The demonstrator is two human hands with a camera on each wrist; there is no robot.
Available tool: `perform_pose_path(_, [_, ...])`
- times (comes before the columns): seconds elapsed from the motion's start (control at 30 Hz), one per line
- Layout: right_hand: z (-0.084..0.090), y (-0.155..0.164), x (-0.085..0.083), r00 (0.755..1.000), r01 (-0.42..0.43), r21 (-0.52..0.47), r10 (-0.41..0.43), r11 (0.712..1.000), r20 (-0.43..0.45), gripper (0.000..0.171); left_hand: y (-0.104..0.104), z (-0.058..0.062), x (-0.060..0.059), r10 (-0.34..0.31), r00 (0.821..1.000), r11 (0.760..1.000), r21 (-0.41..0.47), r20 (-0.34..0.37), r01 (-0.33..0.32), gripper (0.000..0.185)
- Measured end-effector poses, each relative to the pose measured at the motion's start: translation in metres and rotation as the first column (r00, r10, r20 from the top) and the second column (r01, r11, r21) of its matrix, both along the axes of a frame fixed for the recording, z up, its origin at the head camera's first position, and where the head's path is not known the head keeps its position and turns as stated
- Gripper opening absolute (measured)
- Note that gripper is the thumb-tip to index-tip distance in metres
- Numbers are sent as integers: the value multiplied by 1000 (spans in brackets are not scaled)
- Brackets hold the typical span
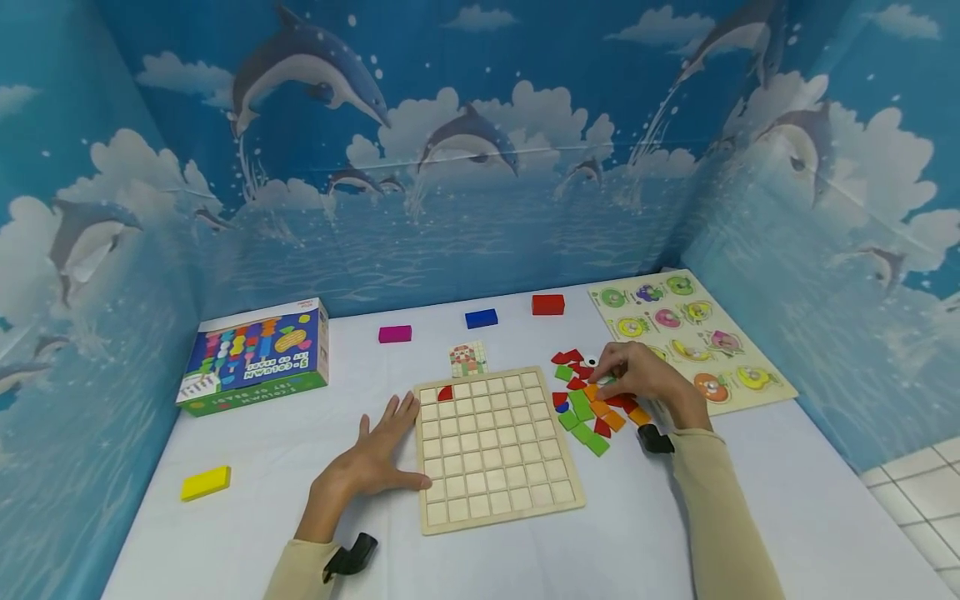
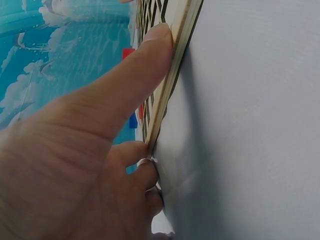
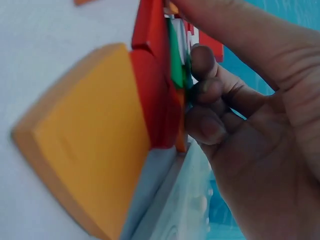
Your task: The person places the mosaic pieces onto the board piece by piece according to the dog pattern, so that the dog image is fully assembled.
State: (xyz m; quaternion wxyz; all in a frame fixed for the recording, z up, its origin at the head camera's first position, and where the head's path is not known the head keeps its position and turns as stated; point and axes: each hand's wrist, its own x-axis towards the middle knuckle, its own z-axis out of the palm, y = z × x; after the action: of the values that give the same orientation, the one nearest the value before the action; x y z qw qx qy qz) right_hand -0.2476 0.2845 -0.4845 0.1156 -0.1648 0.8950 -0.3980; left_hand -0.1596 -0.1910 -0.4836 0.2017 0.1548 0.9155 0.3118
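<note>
Head view shows a square, pale wooden board with a raised grid (image 1: 497, 438) lying flat on the white-covered counter (image 1: 637, 525), with one red quarter-round piece (image 1: 446, 393) in the far row, second compartment from the left. The bare left hand (image 1: 375, 456) is spread wide at the board's left edge; in the left wrist view its thumb (image 2: 150, 55) lies over the rim, apparently to steady it.

To the board's right lies a loose pile of flat red, green and orange pieces (image 1: 581, 406). The right hand (image 1: 648, 375) is over it, thumb and forefinger narrowed and low among the pieces; I cannot tell whether anything is pinched between them. In the right wrist view a thick orange-yellow piece with one curved edge (image 3: 95, 140) lies near, against red ones (image 3: 155, 100), while the other fingers curl in.

A small printed picture card (image 1: 468, 359) lies just beyond the board's far edge and looks like a pattern to copy. The step in hand seems to be choosing a piece from the pile. The next move, I judge, calls for a clean pinch on a single piece, turned to suit its compartment, with the board kept still.
</note>
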Motion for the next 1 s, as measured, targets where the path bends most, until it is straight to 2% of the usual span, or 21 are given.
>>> perform_pose_path(0.27, [-2,-6,-1,1000,1,37,-2,999,12,6,-3,0,2,8,1000,1000,-1,6,-8,127])
perform_pose_path(0.4, [0,-7,0,1000,3,53,-4,999,23,10,-2,0,1,7,1000,1000,-6,4,-7,126])
perform_pose_path(0.53, [5,-4,3,999,8,43,-9,999,34,12,-1,-2,0,-1,1000,1000,31,-10,1,127])
perform_pose_path(0.63, [10,-5,4,999,-17,21,16,1000,52,13,-2,-7,-1,-6,1000,999,38,-17,6,129])
perform_pose_path(0.73, [17,-10,5,997,-51,9,50,999,58,12,-3,-10,-1,-8,1000,1000,8,-13,8,131])
perform_pose_path(0.9, [28,-27,6,991,-130,-30,130,991,15,6,-4,-6,0,-9,1000,1000,18,-15,9,128])
perform_pose_path(1.0, [29,-45,5,984,-175,-105,175,979,-11,2,-2,-1,0,-5,1000,1000,10,-12,5,126])
